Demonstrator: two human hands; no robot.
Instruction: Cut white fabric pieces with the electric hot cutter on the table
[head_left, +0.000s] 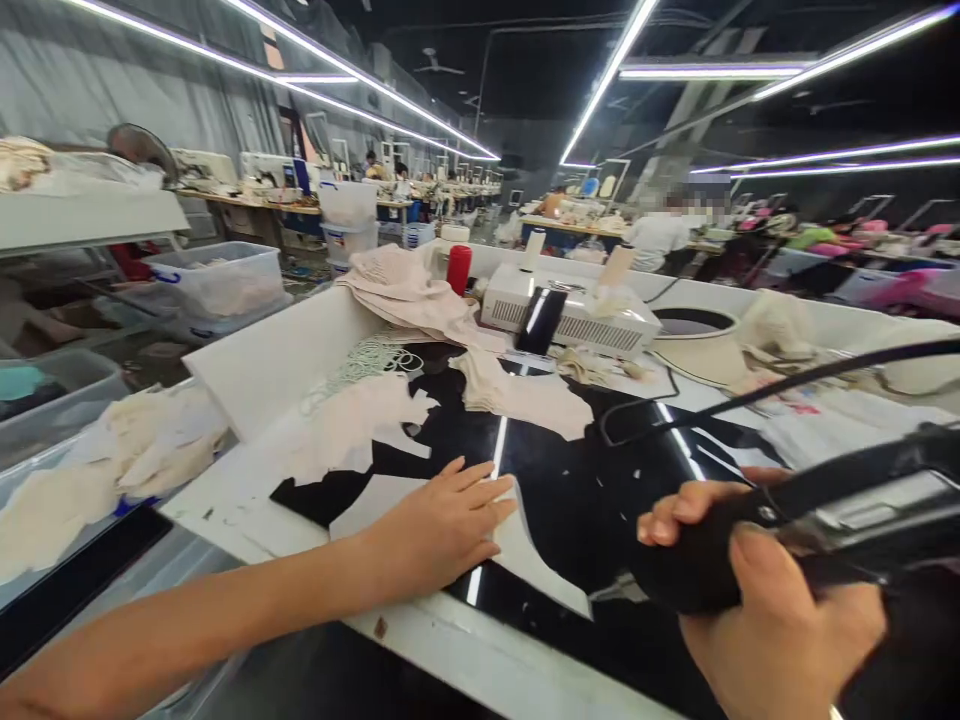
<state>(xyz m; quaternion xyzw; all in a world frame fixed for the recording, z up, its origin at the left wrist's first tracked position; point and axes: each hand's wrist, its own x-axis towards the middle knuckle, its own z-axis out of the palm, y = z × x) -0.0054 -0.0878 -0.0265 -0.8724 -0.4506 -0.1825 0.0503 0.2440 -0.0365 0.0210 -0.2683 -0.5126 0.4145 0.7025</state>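
Observation:
My left hand lies flat with its fingers stretched over a white curved-edge flat piece, which rests on a glossy black tabletop. At the right, the fingers and thumb of my right hand are closed around a dark rounded object with a strap-like part and a metal plate; its kind I cannot make out. Beyond my left hand lie pale fabric pieces and a small stack of cream fabric pieces. A bundle of pale green cord lies beside them.
A white vented machine box stands at the back, with a red thread cone and a black phone-like slab near it. White side panels border the table. Plastic bins stand left. People sit at sewing tables farther off.

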